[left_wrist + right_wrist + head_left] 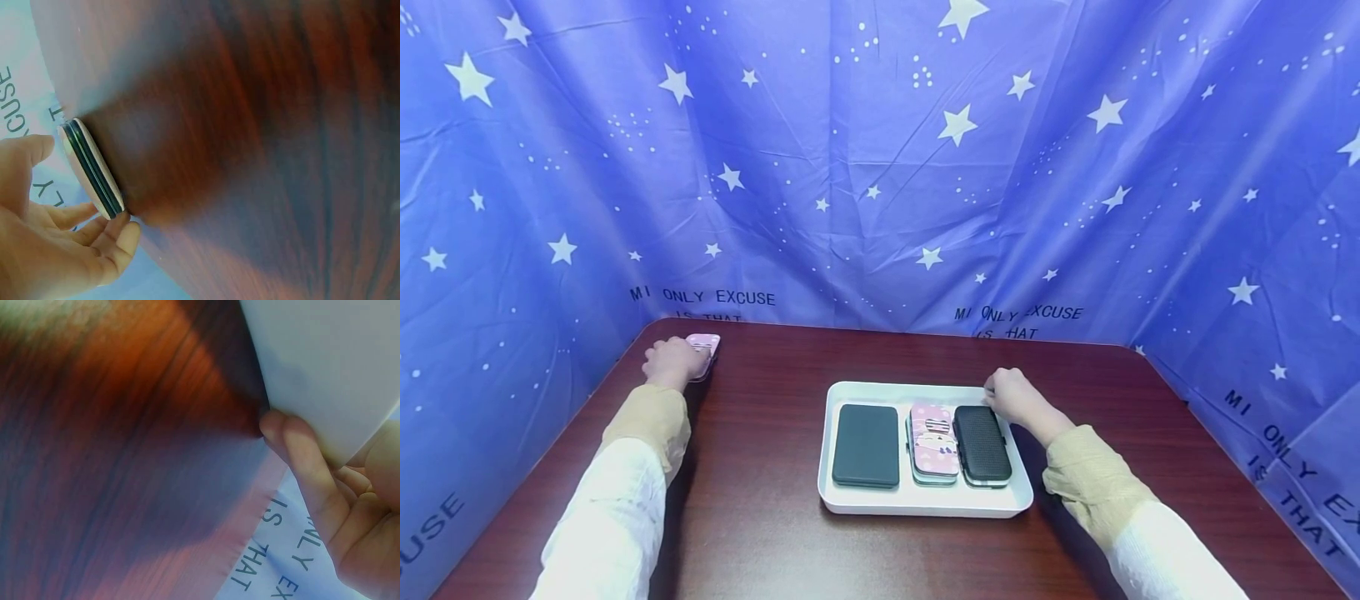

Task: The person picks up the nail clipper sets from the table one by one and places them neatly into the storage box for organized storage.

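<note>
At the table's far left, my left hand (674, 362) is around a small pink hinged case (702, 342) lying at the tabletop. In the left wrist view its dark-banded side (94, 169) shows; the fingertips touch its lower end, while the thumb stands slightly apart above it. My right hand (1017, 395) holds the far right corner of a white tray (880, 502); fingers (309, 450) lie against the outer wall and the thumb is at the rim. Inside the tray are a flat dark rectangular case (866, 446), a pink patterned case (935, 458) and a black textured case (982, 446).
A dark reddish wooden table (760, 467) carries everything. Blue curtains (850, 167) with white stars hang along its back and both sides, close to the edges. Wood surface lies between the pink case at the left and the tray.
</note>
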Demonstrator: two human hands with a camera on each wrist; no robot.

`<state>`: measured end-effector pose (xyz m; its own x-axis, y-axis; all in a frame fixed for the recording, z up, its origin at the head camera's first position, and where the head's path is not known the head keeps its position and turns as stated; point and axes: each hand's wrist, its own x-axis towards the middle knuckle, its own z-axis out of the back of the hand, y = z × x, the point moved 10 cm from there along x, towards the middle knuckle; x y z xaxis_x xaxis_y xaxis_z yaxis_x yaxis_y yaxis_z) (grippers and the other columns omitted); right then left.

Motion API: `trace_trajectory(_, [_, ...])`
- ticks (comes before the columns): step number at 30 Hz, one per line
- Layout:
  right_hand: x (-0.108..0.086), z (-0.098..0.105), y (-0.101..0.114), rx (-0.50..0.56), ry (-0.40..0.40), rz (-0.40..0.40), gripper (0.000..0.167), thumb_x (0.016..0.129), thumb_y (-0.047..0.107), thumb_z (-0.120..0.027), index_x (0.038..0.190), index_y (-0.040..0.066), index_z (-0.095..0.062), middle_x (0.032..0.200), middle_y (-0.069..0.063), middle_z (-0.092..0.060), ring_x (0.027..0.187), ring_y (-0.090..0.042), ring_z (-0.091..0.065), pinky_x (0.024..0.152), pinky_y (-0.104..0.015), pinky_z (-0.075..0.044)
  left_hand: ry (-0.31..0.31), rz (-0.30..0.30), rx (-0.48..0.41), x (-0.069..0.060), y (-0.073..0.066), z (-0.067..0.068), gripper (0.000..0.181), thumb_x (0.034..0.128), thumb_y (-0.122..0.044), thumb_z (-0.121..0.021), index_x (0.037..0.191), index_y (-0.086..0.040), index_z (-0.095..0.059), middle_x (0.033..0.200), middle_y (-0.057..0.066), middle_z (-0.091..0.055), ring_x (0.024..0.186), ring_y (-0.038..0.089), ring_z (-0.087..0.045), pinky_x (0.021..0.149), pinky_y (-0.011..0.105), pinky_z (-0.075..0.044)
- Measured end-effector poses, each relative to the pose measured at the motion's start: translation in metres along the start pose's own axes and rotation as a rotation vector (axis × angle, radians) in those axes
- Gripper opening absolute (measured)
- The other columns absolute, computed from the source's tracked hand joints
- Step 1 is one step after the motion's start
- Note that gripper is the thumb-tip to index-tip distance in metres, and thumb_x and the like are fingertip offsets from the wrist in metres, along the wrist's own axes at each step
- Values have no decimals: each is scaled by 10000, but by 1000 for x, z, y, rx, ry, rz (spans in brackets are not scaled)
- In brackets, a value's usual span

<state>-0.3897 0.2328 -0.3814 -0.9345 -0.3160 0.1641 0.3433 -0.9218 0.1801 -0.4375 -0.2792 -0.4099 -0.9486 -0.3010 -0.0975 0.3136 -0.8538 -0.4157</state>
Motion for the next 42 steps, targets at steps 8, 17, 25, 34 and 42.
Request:
trace_trajectory(8, [0,2,1,7,-15,17,539,803,-5,-730,518,184,-313,516,105,-259,485,-73,-317,470,-213,-271,10,31,-3,1,5,1,681,967,-369,-453,1292,229,-434,1299,479,-380,1223,580,-393,990,632,-406])
trace_trajectory(17, [0,0,-1,-3,-7,11,541,813,-2,-724,522,186,-307,523,106,-248,488,-71,-308,474,-209,-258,-18,42,-21,1,4,2,688,965,-389,-489,1289,218,-453,1304,468,-396,1231,569,-399,999,630,-407])
trace_trajectory(25, [0,0,-2,-16,-2,8,537,814,-1,-723,518,183,-314,521,100,-256,490,-77,-315,475,-213,-269,-50,54,-55,-1,3,4,658,951,-365,-523,1258,215,-475,1281,459,-427,1226,567,-417,995,616,-423])
trace_trajectory(34, [0,1,-1,-10,-12,17,538,807,0,-726,517,185,-313,520,103,-257,493,-79,-323,477,-218,-282,-69,100,-102,1,8,5,638,936,-355,-550,1249,198,-490,1285,435,-472,1217,548,-457,997,587,-438])
trace_trajectory(42, [0,-2,-2,0,4,-1,523,820,-4,-720,521,174,-330,523,92,-281,493,-80,-339,475,-217,-292,-72,134,-202,-3,16,6,661,899,-342,-609,1258,199,-486,1291,421,-495,1204,548,-476,1004,568,-438])
